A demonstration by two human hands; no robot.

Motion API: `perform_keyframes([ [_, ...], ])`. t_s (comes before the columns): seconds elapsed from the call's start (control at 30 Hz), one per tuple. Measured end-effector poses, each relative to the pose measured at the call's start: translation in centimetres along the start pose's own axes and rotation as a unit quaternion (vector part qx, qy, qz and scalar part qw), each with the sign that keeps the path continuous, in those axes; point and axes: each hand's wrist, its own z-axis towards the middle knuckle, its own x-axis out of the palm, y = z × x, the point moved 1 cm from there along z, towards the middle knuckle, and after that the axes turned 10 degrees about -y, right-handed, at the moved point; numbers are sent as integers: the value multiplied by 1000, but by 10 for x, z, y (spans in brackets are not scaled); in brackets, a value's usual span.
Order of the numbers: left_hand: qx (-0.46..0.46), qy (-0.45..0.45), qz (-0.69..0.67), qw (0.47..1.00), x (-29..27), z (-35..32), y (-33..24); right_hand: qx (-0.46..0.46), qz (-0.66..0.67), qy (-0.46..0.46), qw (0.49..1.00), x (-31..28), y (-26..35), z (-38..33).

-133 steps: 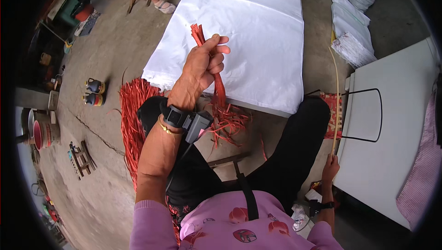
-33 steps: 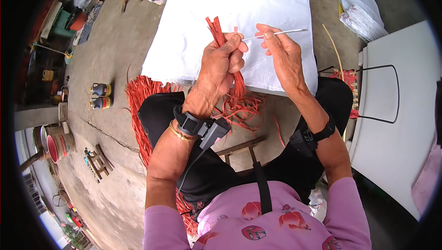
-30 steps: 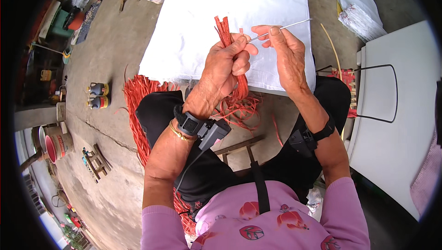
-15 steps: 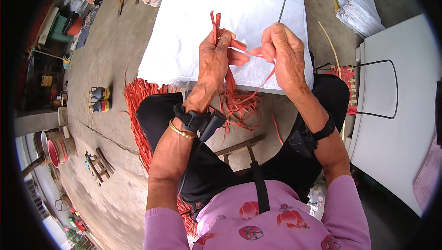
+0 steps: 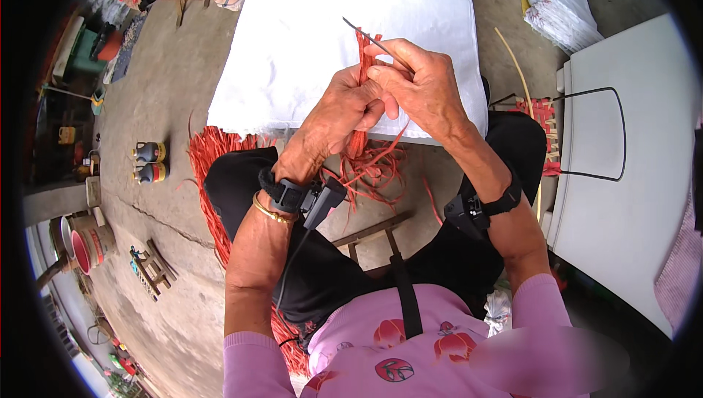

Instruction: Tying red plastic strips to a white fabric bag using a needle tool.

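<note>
Well, my left hand (image 5: 344, 105) had its fingers clamped round the strips (image 5: 359, 142) above the near edge of the table (image 5: 293, 32); my right hand (image 5: 428, 79) had its fingers pinched on a needle (image 5: 351, 24) over the table. The strips seemed light, soft, liable to split; mid-bundle looked the best hold, loose ends (image 5: 377, 178) hanging below the table.

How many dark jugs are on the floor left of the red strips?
2: the farther jug and, beside it, the nearer jug, both on the concrete floor. The shadowed far left could hide more.
</note>
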Motion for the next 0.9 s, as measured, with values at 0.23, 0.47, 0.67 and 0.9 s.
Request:
perform_keyframes([
  [0.23, 2, 12, 41, 999, 1, -2, -1, -14, -21, 33, 999, -4, 0, 1],
  [0.47, 3, -5, 137, 991, 2, 1, 3, -30, -67, 33, 997, -9, 1, 2],
  [0.67, 62, -94, 138, 984, 8, 1, -1, -50, -132, -119, 983, -18, -7, 9],
  [0.9, 49, -169, 214, 961, -8, 5, -7, -51, -517, 86, 850, -78, -53, -17],
])
